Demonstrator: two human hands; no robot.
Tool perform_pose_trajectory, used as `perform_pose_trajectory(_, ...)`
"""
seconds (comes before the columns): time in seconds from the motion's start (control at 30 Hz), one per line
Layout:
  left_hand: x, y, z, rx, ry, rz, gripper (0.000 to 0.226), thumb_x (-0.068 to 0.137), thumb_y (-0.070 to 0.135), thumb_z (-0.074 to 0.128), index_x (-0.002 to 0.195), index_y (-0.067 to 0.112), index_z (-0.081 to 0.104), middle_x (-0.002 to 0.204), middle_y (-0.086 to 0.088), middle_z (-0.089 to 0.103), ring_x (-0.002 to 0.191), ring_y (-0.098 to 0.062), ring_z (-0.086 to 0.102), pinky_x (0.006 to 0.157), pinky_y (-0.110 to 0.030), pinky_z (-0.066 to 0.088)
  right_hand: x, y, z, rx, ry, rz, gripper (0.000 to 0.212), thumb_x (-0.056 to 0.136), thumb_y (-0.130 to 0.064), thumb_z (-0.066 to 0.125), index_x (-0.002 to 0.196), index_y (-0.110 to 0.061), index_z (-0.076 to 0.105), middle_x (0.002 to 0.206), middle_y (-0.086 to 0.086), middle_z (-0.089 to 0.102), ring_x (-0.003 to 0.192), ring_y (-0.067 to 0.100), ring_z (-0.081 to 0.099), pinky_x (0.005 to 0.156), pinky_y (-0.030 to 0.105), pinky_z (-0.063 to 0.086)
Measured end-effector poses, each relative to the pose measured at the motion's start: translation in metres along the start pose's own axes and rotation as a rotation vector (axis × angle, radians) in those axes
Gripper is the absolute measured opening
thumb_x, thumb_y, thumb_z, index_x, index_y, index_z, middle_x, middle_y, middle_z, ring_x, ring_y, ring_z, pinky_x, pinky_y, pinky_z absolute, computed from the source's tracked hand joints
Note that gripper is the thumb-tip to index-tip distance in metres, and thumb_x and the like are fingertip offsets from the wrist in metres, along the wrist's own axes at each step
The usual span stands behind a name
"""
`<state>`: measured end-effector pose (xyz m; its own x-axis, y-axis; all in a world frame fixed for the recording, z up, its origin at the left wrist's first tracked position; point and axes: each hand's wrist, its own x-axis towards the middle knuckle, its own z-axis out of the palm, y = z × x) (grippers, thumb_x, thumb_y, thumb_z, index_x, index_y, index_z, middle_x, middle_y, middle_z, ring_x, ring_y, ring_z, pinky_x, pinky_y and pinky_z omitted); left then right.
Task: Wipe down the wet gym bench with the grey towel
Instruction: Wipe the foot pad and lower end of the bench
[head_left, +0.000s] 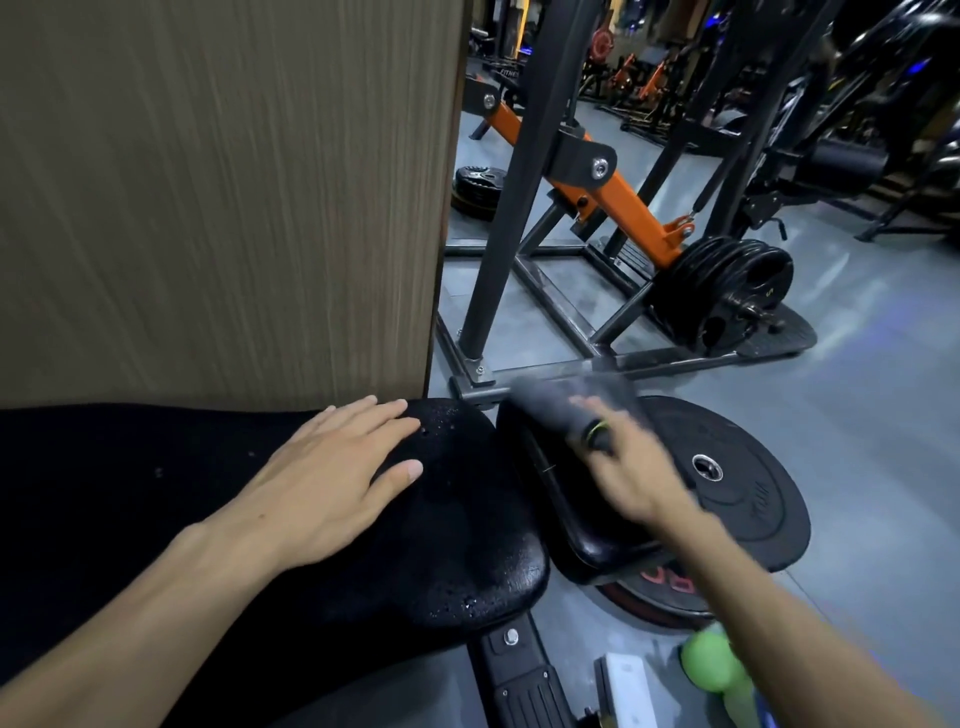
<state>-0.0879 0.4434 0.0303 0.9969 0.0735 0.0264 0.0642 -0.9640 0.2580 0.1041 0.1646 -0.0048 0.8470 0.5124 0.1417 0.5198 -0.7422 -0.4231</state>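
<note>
My left hand (337, 467) lies flat and open on the wet bench pad (457, 545), holding nothing. My right hand (628, 467), blurred, is closed around the grey towel (566, 410), just right of the pad's far end. Towel looks soft, light and floppy; I'd bunch it mid-cloth. The beaded pad is likely slick.

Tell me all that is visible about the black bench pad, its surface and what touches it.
The bench pad is black, looks like textured vinyl, with a rounded end toward the floor plates. Water droplets shine near its end and lower edge, so it is wet. The left hand lies flat on it, fingers spread. The blurred right hand is beside it, not touching.
</note>
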Motion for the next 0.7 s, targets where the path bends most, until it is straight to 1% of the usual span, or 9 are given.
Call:
perform_pose_trajectory(0.07, -0.004, -0.003, -0.001, 0.010, -0.005, -0.003, 0.084, 0.083, 0.074, -0.001, 0.156, 0.038, 0.024, 0.165, 0.020, 0.014, 0.153, -0.004, 0.004, 0.126, -0.033, 0.008, 0.028, 0.012, -0.019, 0.052, 0.134, 0.398, 0.033, 0.093, -0.032, 0.057, 0.123, -0.019, 0.060, 0.126, 0.019, 0.065, 0.119, 0.038, 0.057, 0.098, 0.039, 0.042)
perform_pose_trajectory(0.1, -0.005, -0.005, -0.002, 0.014, -0.012, -0.007, 0.085, 0.083, 0.074, -0.001, 0.156, 0.039, 0.023, 0.165, 0.020, 0.014, 0.153, -0.004, 0.003, 0.126, -0.033, 0.007, 0.035, 0.004, -0.018, 0.052, 0.159, 0.469, 0.034, 0.093, -0.035, 0.058, 0.120, -0.015, 0.061, 0.124, 0.021, 0.064, 0.117, 0.040, 0.057, 0.097, 0.041, 0.043)
perform_pose_trajectory(0.17, -0.006, -0.007, -0.004, 0.008, -0.012, -0.028, 0.083, 0.085, 0.074, 0.000, 0.156, 0.038, 0.023, 0.165, 0.019, 0.013, 0.153, -0.004, 0.003, 0.126, -0.032, 0.005, 0.039, -0.035, 0.003, 0.013, 0.111, 0.351, 0.046, 0.092, -0.033, 0.060, 0.133, -0.014, 0.056, 0.141, 0.018, 0.055, 0.129, 0.038, 0.049, 0.109, 0.040, 0.034)
perform_pose_trajectory(0.23, -0.004, -0.005, -0.004, 0.005, -0.007, -0.033, 0.081, 0.086, 0.074, 0.003, 0.156, 0.038, 0.023, 0.165, 0.019, 0.014, 0.154, -0.005, 0.004, 0.126, -0.033, 0.006, 0.024, -0.076, 0.028, -0.053, -0.005, 0.053, 0.059, 0.091, -0.027, 0.060, 0.147, -0.017, 0.046, 0.156, 0.009, 0.039, 0.143, 0.029, 0.034, 0.120, 0.031, 0.014)
perform_pose_trajectory(0.33, -0.002, 0.001, -0.004, -0.014, 0.001, -0.028, 0.085, 0.084, 0.075, 0.001, 0.156, 0.037, 0.024, 0.165, 0.019, 0.015, 0.154, -0.005, 0.005, 0.126, -0.032, 0.007, 0.008, -0.080, 0.035, -0.098, -0.127, -0.211, 0.064, 0.088, -0.019, 0.059, 0.149, -0.020, 0.042, 0.156, 0.003, 0.039, 0.146, 0.019, 0.032, 0.118, 0.019, 0.004)
perform_pose_trajectory(0.4, -0.003, 0.001, -0.004, -0.025, -0.001, -0.025, 0.079, 0.088, 0.071, 0.006, 0.156, 0.036, 0.024, 0.165, 0.018, 0.015, 0.153, -0.005, 0.004, 0.126, -0.032, 0.006, 0.022, -0.044, 0.016, -0.071, -0.109, -0.097, 0.063, 0.085, -0.017, 0.056, 0.146, -0.026, 0.046, 0.149, 0.007, 0.049, 0.137, 0.025, 0.045, 0.118, 0.024, 0.021)
perform_pose_trajectory(0.5, -0.008, -0.004, -0.009, -0.014, -0.011, -0.046, 0.073, 0.091, 0.067, 0.012, 0.156, 0.037, 0.023, 0.165, 0.019, 0.014, 0.153, -0.004, 0.002, 0.126, -0.032, 0.005, 0.045, 0.014, -0.022, -0.047, 0.069, 0.291, 0.041, 0.089, -0.028, 0.055, 0.130, -0.026, 0.057, 0.125, 0.017, 0.066, 0.115, 0.037, 0.060, 0.095, 0.039, 0.047)
perform_pose_trajectory(0.6, -0.015, -0.009, -0.012, -0.017, 0.006, -0.053, 0.075, 0.091, 0.071, 0.008, 0.156, 0.037, 0.023, 0.164, 0.020, 0.015, 0.153, -0.003, 0.003, 0.126, -0.032, 0.006, 0.052, 0.016, -0.022, -0.048, 0.131, 0.463, 0.033, 0.092, -0.035, 0.055, 0.120, -0.018, 0.062, 0.119, 0.025, 0.066, 0.110, 0.044, 0.058, 0.091, 0.042, 0.046)
perform_pose_trajectory(0.7, -0.017, -0.011, -0.012, -0.015, -0.003, -0.059, 0.081, 0.087, 0.074, 0.003, 0.156, 0.037, 0.023, 0.164, 0.021, 0.016, 0.153, -0.002, 0.003, 0.126, -0.032, 0.006, 0.042, -0.031, 0.010, -0.065, 0.102, 0.248, 0.048, 0.092, -0.023, 0.057, 0.138, -0.011, 0.053, 0.141, 0.024, 0.052, 0.131, 0.040, 0.046, 0.112, 0.041, 0.031)
